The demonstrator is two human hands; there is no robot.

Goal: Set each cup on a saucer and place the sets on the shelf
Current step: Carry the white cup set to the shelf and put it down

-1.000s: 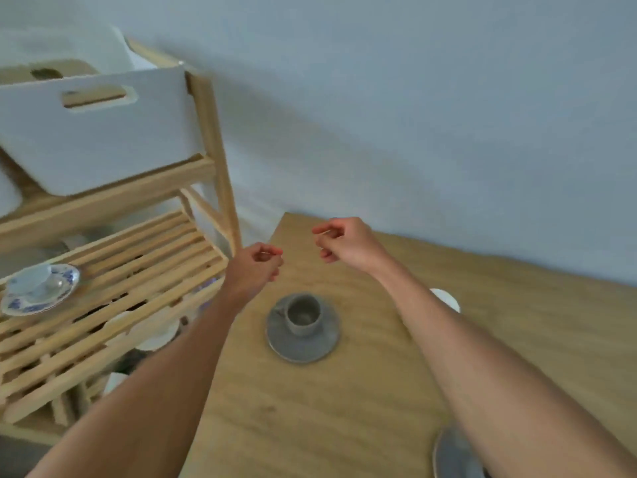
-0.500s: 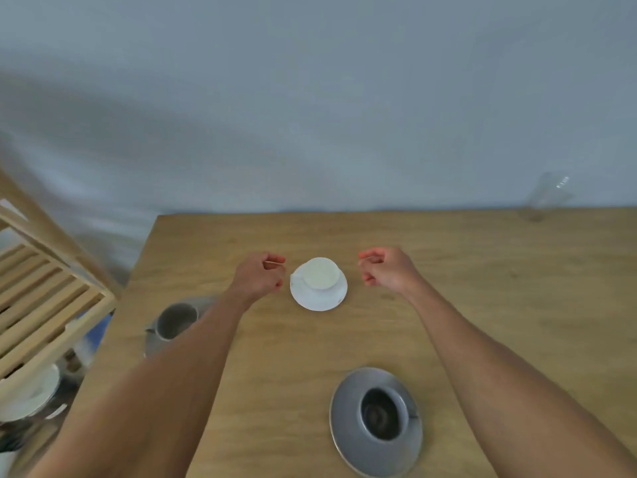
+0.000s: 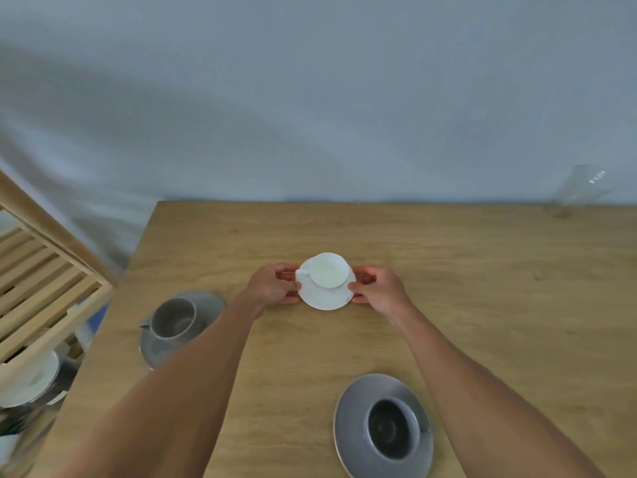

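Observation:
A white cup (image 3: 327,274) stands on a white saucer (image 3: 324,298) in the middle of the wooden table (image 3: 482,270). My left hand (image 3: 272,288) grips the saucer's left rim and my right hand (image 3: 377,288) grips its right rim. A grey cup (image 3: 172,317) sits on a grey saucer (image 3: 206,301) at the table's left edge. Another grey cup (image 3: 393,427) rests on a larger grey saucer (image 3: 348,422) near the front. The slatted wooden shelf (image 3: 44,270) stands to the left of the table.
A clear glass (image 3: 579,189) stands at the table's far right by the grey wall. Below the shelf's slats, white dishes (image 3: 27,377) lie on a lower level.
The view swung right from the shelf to the table. Both hands, apart half a second ago, have closed in on the white saucer's two sides.

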